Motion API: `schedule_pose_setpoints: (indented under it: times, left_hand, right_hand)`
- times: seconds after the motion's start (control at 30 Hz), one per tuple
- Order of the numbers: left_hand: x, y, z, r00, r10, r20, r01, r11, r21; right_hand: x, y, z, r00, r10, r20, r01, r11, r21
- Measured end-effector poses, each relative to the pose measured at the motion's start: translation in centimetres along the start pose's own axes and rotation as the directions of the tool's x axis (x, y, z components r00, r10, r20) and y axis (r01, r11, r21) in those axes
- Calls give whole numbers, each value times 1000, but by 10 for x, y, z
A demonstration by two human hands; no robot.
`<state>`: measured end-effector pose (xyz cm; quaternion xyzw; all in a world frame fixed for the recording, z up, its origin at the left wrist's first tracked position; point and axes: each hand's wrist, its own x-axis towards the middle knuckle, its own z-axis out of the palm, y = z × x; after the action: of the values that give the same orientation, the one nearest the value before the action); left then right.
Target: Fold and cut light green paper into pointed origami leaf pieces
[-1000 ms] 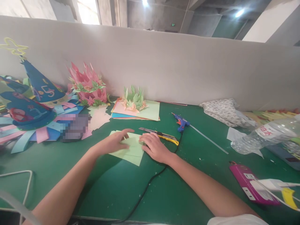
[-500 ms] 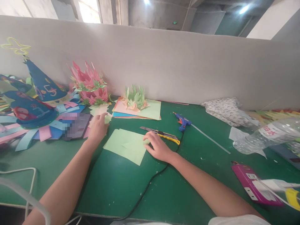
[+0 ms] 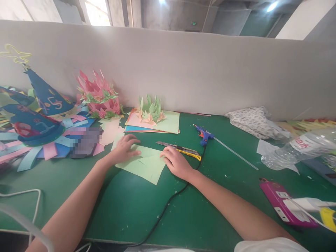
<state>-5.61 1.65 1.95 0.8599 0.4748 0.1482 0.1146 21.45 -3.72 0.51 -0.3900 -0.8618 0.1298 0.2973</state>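
Light green paper sheets (image 3: 147,164) lie stacked on the green table, with small cut marks on the top one. Over their upper left part, my left hand (image 3: 124,150) is spread, thumb and fingers apart, holding nothing visible. My right hand (image 3: 178,162) rests at the sheets' right edge, its fingers loosely bent and touching the paper. Just beyond it lies a yellow and black utility knife (image 3: 187,151), blade extended to the left. Cut pink and green paper pieces (image 3: 111,130) lie behind my left hand.
A blue glue gun (image 3: 203,135) with a long glue stick lies right of the knife; its black cord crosses the table. Paper crowns (image 3: 101,92) and blue party hats (image 3: 48,92) stand at left. A plastic bottle (image 3: 301,148) and a pink power strip (image 3: 285,203) are at right.
My left hand has moved right and slightly nearer, from the cut pieces onto the green sheets. My right hand stays at the sheets' right edge, its fingers slightly shifted.
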Motion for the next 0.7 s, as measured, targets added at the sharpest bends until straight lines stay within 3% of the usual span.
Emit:
schedule_pose_setpoints:
  times: [0.07, 0.13, 0.37, 0.57, 0.7]
  left_hand:
    - [-2, 9, 1, 986, 87, 143, -81, 996, -48]
    - [-5, 15, -1, 972, 116, 204, -107, 993, -57]
    - [-7, 28, -9, 957, 134, 256, -118, 990, -79]
    - [-7, 41, -6, 953, 161, 257, -140, 985, -100]
    - [-7, 45, -5, 958, 144, 248, -120, 987, -108]
  right_hand:
    - [0, 5, 0, 996, 37, -85, -37, 999, 2]
    - [0, 10, -2, 981, 90, -174, -91, 996, -1]
    - [5, 28, -13, 905, 231, -358, -229, 972, 48]
    - [9, 34, -17, 836, 393, -383, -288, 908, 303]
    - [10, 35, -20, 817, 503, -282, -338, 814, 473]
